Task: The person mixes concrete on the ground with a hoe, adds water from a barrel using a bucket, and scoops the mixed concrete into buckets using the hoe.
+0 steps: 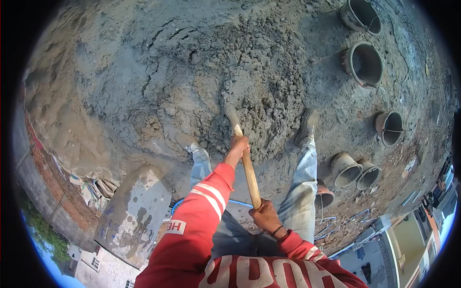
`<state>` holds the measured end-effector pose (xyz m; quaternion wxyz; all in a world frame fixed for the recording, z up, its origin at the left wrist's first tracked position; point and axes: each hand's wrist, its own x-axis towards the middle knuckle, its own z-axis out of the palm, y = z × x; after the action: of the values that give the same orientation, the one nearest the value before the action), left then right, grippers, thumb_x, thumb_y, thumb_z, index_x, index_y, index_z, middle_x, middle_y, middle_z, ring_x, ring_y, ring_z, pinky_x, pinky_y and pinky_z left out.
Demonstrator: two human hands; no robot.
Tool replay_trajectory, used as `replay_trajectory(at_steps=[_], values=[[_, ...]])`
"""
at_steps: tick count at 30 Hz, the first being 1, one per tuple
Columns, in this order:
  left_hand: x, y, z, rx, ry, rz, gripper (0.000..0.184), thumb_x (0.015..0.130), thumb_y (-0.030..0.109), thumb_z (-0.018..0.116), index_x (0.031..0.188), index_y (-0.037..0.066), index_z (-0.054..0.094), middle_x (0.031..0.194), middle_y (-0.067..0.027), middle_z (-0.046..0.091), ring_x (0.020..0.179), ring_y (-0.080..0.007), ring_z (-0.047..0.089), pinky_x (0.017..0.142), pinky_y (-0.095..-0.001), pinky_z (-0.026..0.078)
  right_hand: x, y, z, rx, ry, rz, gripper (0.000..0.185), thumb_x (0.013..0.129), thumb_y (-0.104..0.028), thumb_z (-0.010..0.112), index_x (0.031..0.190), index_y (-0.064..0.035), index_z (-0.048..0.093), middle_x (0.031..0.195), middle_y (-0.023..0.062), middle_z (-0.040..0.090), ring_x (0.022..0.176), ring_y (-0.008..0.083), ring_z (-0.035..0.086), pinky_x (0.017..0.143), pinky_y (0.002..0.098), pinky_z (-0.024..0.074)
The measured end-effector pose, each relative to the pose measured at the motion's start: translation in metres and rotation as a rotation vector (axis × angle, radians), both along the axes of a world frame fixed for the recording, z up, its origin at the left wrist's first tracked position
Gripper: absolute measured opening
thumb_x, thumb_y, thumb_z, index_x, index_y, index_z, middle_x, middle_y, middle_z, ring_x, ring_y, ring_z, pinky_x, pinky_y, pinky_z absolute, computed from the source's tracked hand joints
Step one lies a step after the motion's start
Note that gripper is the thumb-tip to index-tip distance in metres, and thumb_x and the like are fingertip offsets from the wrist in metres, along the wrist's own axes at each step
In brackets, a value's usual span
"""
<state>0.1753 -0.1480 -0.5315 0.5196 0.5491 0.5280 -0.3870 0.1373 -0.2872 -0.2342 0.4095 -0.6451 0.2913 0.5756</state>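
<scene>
- We see our left hand point(238, 144) farther down the wooden handle point(249, 174), its fingers wrapped together and clamped on the wood.
- Our right hand point(266, 216) grips the handle close to its near end, fingers closed round it; a dark band point(277, 231) circles that wrist.
- The handle slants away from us between our legs, its mud-coated far end point(231, 114) at the wet, lumpy mud point(269, 81); we cannot make out a blade.
- We stand with feet apart, the left foot point(189, 145) and right foot point(307, 128) caked in mud, our jeans point(298, 192) smeared too.
- Six buckets point(353, 69) sit on the ground to our right, several tilted with their mouths showing.
- To our left lie a curved, stained panel point(134, 216) and, just beside it, some crumpled sacks point(102, 188).
- A blue hose point(240, 203) runs behind our legs.
</scene>
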Motion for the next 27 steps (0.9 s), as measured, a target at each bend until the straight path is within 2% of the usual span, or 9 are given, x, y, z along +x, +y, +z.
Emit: replay_trajectory(at_steps=[2, 4, 5, 7, 11, 17, 20, 24, 27], values=[[-0.002, 0.004, 0.06, -0.171, 0.044, 0.487, 0.017, 0.086, 0.014, 0.066, 0.086, 0.0, 0.056, 0.065, -0.0072, 0.056, 0.051, -0.0211, 0.057, 0.049, -0.0378, 0.054, -0.019, -0.06, 0.013, 0.078, -0.302, 0.308, 0.031, 0.072, -0.013, 0.065, 0.096, 0.0043, 0.061, 0.074, 0.026, 0.062, 0.069, 0.0422, 0.064, 0.066, 0.0456, 0.0516], [-0.007, -0.003, 0.096, -0.192, 0.126, 0.665, 0.011, 0.087, 0.012, 0.066, 0.09, 0.004, 0.057, 0.073, -0.005, 0.055, 0.064, -0.0198, 0.058, 0.06, -0.0372, 0.055, 0.011, -0.128, 0.022, 0.134, -0.127, 0.468, 0.037, 0.072, -0.016, 0.067, 0.104, 0.0004, 0.063, 0.086, 0.0265, 0.065, 0.083, 0.0454, 0.063, 0.072, 0.0488, 0.0513], [-0.012, -0.011, 0.092, -0.117, 0.06, 0.836, 0.013, 0.086, 0.012, 0.067, 0.09, 0.005, 0.057, 0.073, -0.0044, 0.055, 0.065, -0.0192, 0.057, 0.062, -0.037, 0.054, -0.015, -0.179, -0.008, 0.193, -0.365, 0.567, 0.04, 0.072, -0.018, 0.067, 0.108, -0.0022, 0.062, 0.085, 0.0251, 0.066, 0.082, 0.0445, 0.064, 0.073, 0.0504, 0.0515], [-0.026, -0.037, 0.091, -0.076, -0.016, 1.088, 0.016, 0.084, 0.011, 0.071, 0.087, 0.007, 0.056, 0.073, -0.0015, 0.051, 0.064, -0.0172, 0.053, 0.067, -0.036, 0.052, 0.002, -0.237, -0.058, 0.146, -0.332, 0.875, 0.028, 0.068, -0.02, 0.07, 0.093, -0.0069, 0.065, 0.091, 0.0188, 0.067, 0.083, 0.0414, 0.064, 0.073, 0.048, 0.0521], [-0.045, -0.094, 0.097, -0.019, -0.066, 1.262, 0.015, 0.085, 0.01, 0.069, 0.086, 0.007, 0.055, 0.071, -0.0007, 0.048, 0.063, -0.017, 0.051, 0.067, -0.0356, 0.049, 0.014, -0.301, -0.134, 0.049, -0.435, 1.018, 0.023, 0.07, -0.019, 0.066, 0.092, -0.0144, 0.069, 0.077, 0.0143, 0.069, 0.071, 0.0387, 0.066, 0.064, 0.0488, 0.0524], [-0.074, -0.13, 0.159, -0.017, -0.035, 1.272, 0.02, 0.087, 0.017, 0.072, 0.085, 0.012, 0.053, 0.069, 0.0013, 0.046, 0.062, -0.0146, 0.047, 0.063, -0.0352, 0.046, -0.019, -0.303, -0.02, -0.104, -0.458, 0.937, 0.01, 0.07, -0.013, 0.063, 0.079, -0.0114, 0.065, 0.07, 0.0155, 0.066, 0.066, 0.0382, 0.065, 0.057, 0.0486, 0.0499], [-0.075, -0.125, 0.085, -0.122, 0.137, 1.16, 0.02, 0.088, 0.018, 0.072, 0.085, 0.012, 0.053, 0.068, 0.0014, 0.045, 0.058, -0.0146, 0.047, 0.057, -0.0344, 0.045, -0.026, -0.234, 0.018, -0.311, -0.289, 0.943, 0.012, 0.071, -0.013, 0.065, 0.082, -0.0131, 0.067, 0.071, 0.0173, 0.067, 0.068, 0.0415, 0.065, 0.06, 0.0509, 0.0515], [-0.006, -0.062, -0.06, -0.1, 0.112, 0.795, 0.015, 0.091, 0.017, 0.064, 0.091, 0.008, 0.052, 0.064, -0.0007, 0.044, 0.049, -0.014, 0.045, 0.048, -0.034, 0.043, -0.024, -0.116, -0.059, -0.371, -0.393, 0.681, 0.021, 0.07, -0.011, 0.064, 0.091, -0.0082, 0.07, 0.077, 0.022, 0.067, 0.075, 0.0445, 0.065, 0.066, 0.0523, 0.0528], [0.025, -0.009, -0.056, 0.002, -0.065, 0.835, 0.017, 0.086, 0.011, 0.068, 0.079, 0.002, 0.055, 0.058, -0.0046, 0.052, 0.041, -0.0161, 0.05, 0.038, -0.0336, 0.043, -0.025, -0.071, -0.084, -0.293, -0.392, 0.632, 0.023, 0.073, -0.012, 0.063, 0.094, -0.0086, 0.07, 0.08, 0.0227, 0.067, 0.077, 0.0443, 0.065, 0.068, 0.0516, 0.0532]])
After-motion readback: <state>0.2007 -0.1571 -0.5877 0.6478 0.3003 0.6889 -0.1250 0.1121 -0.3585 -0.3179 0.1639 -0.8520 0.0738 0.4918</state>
